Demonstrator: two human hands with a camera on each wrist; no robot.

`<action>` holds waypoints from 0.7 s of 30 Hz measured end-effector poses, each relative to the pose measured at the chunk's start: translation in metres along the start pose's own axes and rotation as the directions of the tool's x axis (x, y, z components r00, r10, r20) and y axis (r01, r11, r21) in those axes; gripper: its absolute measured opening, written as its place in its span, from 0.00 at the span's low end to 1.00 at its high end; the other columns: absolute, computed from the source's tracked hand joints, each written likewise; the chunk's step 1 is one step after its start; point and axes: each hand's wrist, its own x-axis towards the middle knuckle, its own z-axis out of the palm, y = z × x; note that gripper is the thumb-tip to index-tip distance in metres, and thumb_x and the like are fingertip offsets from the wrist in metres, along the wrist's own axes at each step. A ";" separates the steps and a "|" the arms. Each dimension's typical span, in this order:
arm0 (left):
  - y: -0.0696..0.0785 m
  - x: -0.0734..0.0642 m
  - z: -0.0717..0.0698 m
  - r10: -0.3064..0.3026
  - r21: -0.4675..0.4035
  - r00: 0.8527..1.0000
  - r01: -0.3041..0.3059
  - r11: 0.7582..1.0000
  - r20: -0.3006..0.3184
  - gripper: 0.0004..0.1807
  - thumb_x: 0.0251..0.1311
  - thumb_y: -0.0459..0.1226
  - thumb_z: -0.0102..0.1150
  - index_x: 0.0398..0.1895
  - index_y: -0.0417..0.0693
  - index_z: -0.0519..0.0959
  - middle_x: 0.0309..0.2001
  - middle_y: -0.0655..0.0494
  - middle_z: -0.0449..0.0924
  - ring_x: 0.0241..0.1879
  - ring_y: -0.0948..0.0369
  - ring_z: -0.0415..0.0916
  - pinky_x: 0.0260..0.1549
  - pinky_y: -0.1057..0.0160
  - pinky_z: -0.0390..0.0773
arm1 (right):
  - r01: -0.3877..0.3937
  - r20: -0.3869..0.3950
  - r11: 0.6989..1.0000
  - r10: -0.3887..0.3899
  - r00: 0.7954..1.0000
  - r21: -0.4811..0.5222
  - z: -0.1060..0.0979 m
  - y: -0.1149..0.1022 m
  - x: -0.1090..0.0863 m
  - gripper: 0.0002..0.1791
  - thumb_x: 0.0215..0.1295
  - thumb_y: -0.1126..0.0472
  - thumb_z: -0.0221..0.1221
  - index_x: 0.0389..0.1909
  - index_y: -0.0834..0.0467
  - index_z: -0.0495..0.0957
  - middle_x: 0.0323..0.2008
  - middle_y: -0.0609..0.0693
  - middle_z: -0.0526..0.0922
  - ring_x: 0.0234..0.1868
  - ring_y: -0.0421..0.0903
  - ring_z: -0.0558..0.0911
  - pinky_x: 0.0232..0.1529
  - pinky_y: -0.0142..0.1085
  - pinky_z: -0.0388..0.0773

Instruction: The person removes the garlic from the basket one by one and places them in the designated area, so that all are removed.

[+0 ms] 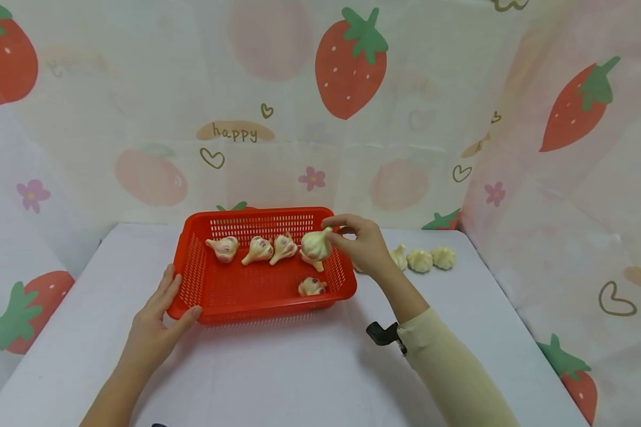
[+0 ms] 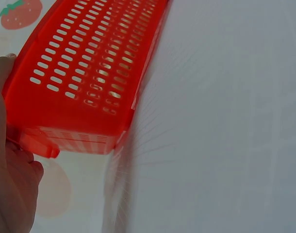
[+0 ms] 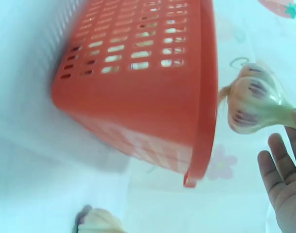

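Note:
A red plastic basket [image 1: 246, 286] with slotted walls holds several garlic bulbs, one of them this bulb [image 1: 225, 249] at the left. My left hand [image 1: 155, 323] grips the basket's front left corner, thumb on the rim; the left wrist view has its fingers beneath the rim of the basket [image 2: 60, 114]. Over the basket's right end, my right hand [image 1: 367, 244] pinches a pale garlic bulb [image 1: 316, 245] by its stem. That bulb partly covers another garlic bulb [image 1: 313, 261] below. Purple streaks show on the held bulb [image 3: 254, 104] in the right wrist view.
Right of the basket, several garlic bulbs lie in a row on the white table [image 1: 278, 367], including one at the right end [image 1: 443, 257]; my right hand partly hides the row. Strawberry-printed cloth [image 1: 406, 118] hangs behind the table and along its sides.

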 end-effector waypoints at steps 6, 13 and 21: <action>0.000 0.000 0.000 -0.001 -0.001 1.000 0.001 1.000 -0.001 0.45 0.64 0.45 0.70 0.80 0.46 0.58 0.82 0.53 0.49 0.80 0.46 0.52 0.60 0.90 0.48 | 0.051 -0.005 0.999 -0.051 0.999 0.012 -0.013 0.005 -0.007 0.12 0.68 0.63 0.67 0.51 0.55 0.86 0.50 0.50 0.88 0.51 0.50 0.84 0.58 0.49 0.81; 0.002 -0.001 0.001 -0.007 -0.007 1.000 0.007 1.000 0.007 0.46 0.64 0.46 0.70 0.80 0.46 0.58 0.83 0.54 0.48 0.79 0.46 0.52 0.59 0.90 0.48 | 0.090 -0.036 0.995 -0.091 0.995 -0.039 -0.031 0.011 -0.014 0.13 0.68 0.63 0.67 0.52 0.54 0.86 0.50 0.48 0.88 0.52 0.46 0.83 0.60 0.54 0.79; 0.000 -0.001 -0.001 0.007 -0.013 1.000 -0.007 1.000 0.000 0.46 0.64 0.45 0.70 0.80 0.45 0.58 0.82 0.53 0.49 0.80 0.46 0.52 0.60 0.90 0.48 | 0.122 -0.061 0.992 -0.124 0.990 -0.040 -0.053 0.014 -0.021 0.14 0.67 0.68 0.66 0.53 0.60 0.85 0.51 0.55 0.88 0.55 0.52 0.83 0.62 0.55 0.76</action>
